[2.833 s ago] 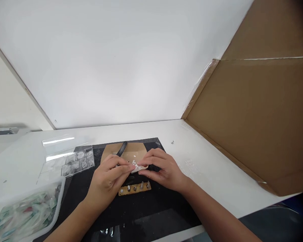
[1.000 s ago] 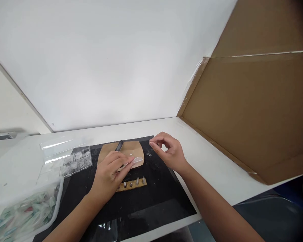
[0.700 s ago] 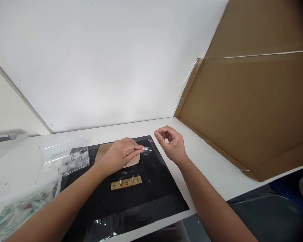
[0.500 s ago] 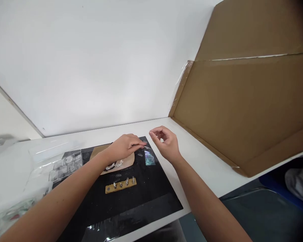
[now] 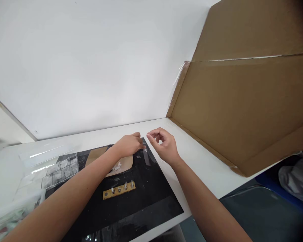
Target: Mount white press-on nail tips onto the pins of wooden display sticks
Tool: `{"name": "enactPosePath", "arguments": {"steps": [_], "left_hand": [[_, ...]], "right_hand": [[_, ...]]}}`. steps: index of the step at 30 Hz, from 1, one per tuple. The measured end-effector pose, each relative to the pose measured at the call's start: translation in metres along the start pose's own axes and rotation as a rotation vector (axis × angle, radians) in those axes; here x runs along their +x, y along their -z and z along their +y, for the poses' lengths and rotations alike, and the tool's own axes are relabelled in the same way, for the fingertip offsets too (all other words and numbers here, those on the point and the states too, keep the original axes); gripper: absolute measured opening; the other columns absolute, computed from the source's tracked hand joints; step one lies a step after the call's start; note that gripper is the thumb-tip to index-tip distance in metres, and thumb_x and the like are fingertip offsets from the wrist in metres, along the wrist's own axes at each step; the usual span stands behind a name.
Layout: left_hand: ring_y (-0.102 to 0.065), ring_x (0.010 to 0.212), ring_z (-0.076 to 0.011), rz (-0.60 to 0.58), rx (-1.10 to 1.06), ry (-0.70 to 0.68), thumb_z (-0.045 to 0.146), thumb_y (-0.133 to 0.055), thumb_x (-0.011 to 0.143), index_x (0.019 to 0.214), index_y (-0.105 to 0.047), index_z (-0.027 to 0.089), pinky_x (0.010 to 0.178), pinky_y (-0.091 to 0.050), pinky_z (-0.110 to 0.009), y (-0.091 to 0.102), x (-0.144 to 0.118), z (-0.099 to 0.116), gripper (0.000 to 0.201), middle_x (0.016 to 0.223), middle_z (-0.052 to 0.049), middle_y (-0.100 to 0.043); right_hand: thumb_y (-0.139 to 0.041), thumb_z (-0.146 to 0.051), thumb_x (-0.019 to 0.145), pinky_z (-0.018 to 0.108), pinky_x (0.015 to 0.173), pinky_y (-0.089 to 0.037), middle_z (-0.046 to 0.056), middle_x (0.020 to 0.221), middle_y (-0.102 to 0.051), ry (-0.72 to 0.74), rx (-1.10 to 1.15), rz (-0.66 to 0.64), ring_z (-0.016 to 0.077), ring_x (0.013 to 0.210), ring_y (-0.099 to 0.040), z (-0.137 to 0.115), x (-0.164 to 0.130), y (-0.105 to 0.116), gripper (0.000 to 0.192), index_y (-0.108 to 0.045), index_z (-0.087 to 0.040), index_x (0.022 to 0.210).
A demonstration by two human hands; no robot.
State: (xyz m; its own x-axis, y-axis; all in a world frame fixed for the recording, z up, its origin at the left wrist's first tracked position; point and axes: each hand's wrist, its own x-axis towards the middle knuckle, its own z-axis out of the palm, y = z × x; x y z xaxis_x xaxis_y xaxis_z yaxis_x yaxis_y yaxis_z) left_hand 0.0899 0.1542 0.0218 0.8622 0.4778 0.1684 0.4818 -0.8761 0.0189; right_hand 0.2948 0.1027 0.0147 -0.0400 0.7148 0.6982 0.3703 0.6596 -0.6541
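My left hand (image 5: 130, 145) is over the far right corner of the black mat (image 5: 151, 195), fingers curled together. At its fingertips is a thin shiny strip of film (image 5: 146, 158), which looks tilted and pinched there. My right hand (image 5: 164, 145) is just right of it, thumb and forefinger closed in a ring; anything between their tips is too small to make out. Small clear pieces (image 5: 138, 157) lie by the film. Below my left wrist, small white bits (image 5: 117, 166) rest on a tan sheet (image 5: 127, 164). Nearer me is a yellowish strip (image 5: 123, 191) with several small upright pegs.
A clear compartment box (image 5: 60, 173) with greyish contents sits at the left. Beside it is clear plastic packaging (image 5: 27, 174). A large cardboard panel (image 5: 242, 107) stands along the right side of the white table (image 5: 192, 168), and a white wall (image 5: 96, 67) rises behind.
My left fingers have curled in at the film, which has gone from flat and iridescent to narrow and greyish. My right hand keeps its ring shape. The view has shifted slightly.
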Motion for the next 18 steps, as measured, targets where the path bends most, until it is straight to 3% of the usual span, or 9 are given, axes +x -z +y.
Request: {"name": "enactPosePath", "arguments": {"steps": [6, 10, 15, 18], "left_hand": [[-0.069, 0.114, -0.0246, -0.01, 0.04, 0.02, 0.037, -0.066, 0.105, 0.132, -0.066, 0.019, 0.097, -0.062, -0.046, 0.0, -0.003, -0.002, 0.032, 0.136, -0.012, -0.067], [-0.066, 0.11, -0.0284, 0.033, 0.04, 0.11, 0.031, -0.058, 0.107, 0.116, -0.076, 0.019, 0.089, -0.059, -0.04, 0.011, -0.014, 0.0, 0.024, 0.113, -0.014, -0.071], [-0.067, 0.099, -0.0264, -0.009, -0.027, 0.172, 0.029, -0.065, 0.101, 0.112, -0.08, 0.022, 0.08, -0.053, -0.034, 0.046, -0.057, 0.013, 0.02, 0.098, -0.009, -0.072], [-0.069, 0.083, -0.0205, -0.076, -0.081, 0.213, 0.035, -0.071, 0.097, 0.092, -0.08, 0.026, 0.068, -0.05, -0.029, 0.067, -0.094, 0.026, 0.014, 0.09, -0.003, -0.074]], "right_hand": [[-0.07, -0.036, 0.1, 0.032, 0.063, -0.054, 0.005, 0.091, -0.075, 0.007, -0.016, -0.03, 0.0189, 0.079, -0.069, 0.002, -0.001, -0.001, 0.013, -0.073, -0.024, 0.096], [-0.07, -0.036, 0.101, 0.032, 0.063, -0.054, 0.005, 0.091, -0.075, 0.016, -0.034, -0.046, 0.0189, 0.079, -0.069, 0.001, -0.001, -0.002, 0.013, -0.073, -0.023, 0.096], [-0.07, -0.033, 0.1, 0.033, 0.064, -0.053, 0.004, 0.089, -0.074, 0.039, -0.052, -0.067, 0.0185, 0.078, -0.069, -0.001, -0.002, -0.003, 0.011, -0.073, -0.023, 0.095], [-0.071, -0.033, 0.101, 0.033, 0.063, -0.053, 0.004, 0.089, -0.074, 0.055, -0.058, -0.088, 0.0188, 0.078, -0.068, -0.004, -0.003, -0.003, 0.011, -0.073, -0.024, 0.096]]}}
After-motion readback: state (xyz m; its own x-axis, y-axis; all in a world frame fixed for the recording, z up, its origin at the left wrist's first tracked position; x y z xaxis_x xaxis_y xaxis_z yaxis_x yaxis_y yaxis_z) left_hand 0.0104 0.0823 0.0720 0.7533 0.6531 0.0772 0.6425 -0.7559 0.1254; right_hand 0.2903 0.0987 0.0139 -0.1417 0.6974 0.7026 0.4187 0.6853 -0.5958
